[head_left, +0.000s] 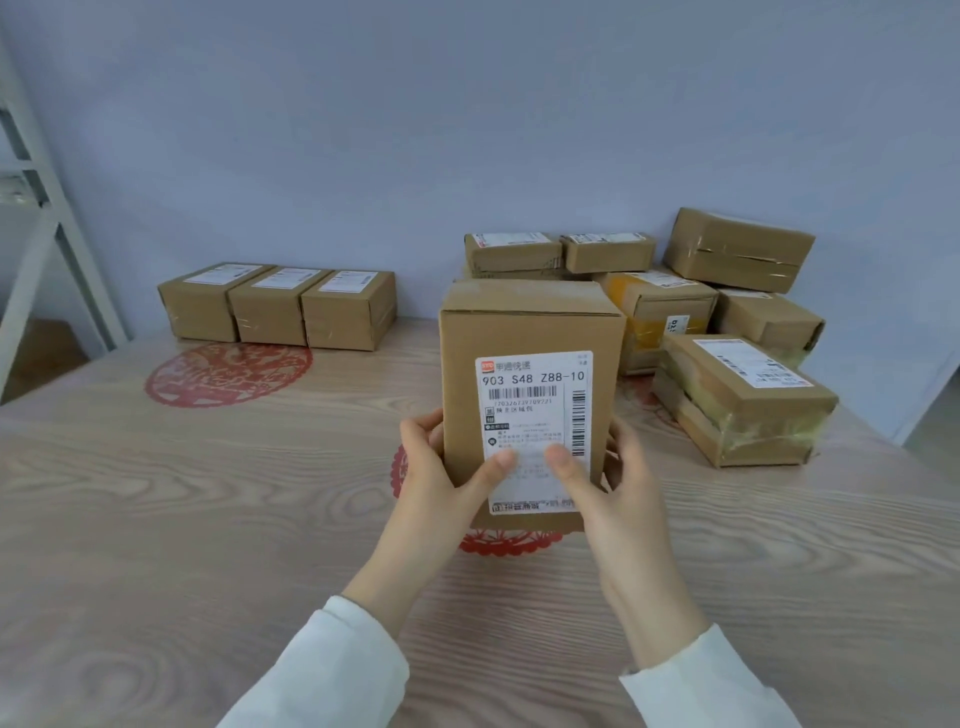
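Holding cardboard parcel (524, 325) upright over the counter (208, 545) with left grip (441, 483) and right grip (613, 499) curled round its lower sides, thumbs on shipping label (535, 400); turned label-forward, probably for reading before sorting.

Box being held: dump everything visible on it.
The held box is plain brown cardboard, taller than wide, closed, upright, labelled face toward the camera. Its white shipping label reads 903 S48 Z88-10, with a horizontal barcode below that and a vertical one at the right edge. The left hand grips the lower left side, the right hand the lower right, both thumbs pressing the label's lower half. Whether its base rests on the wooden table cannot be told.
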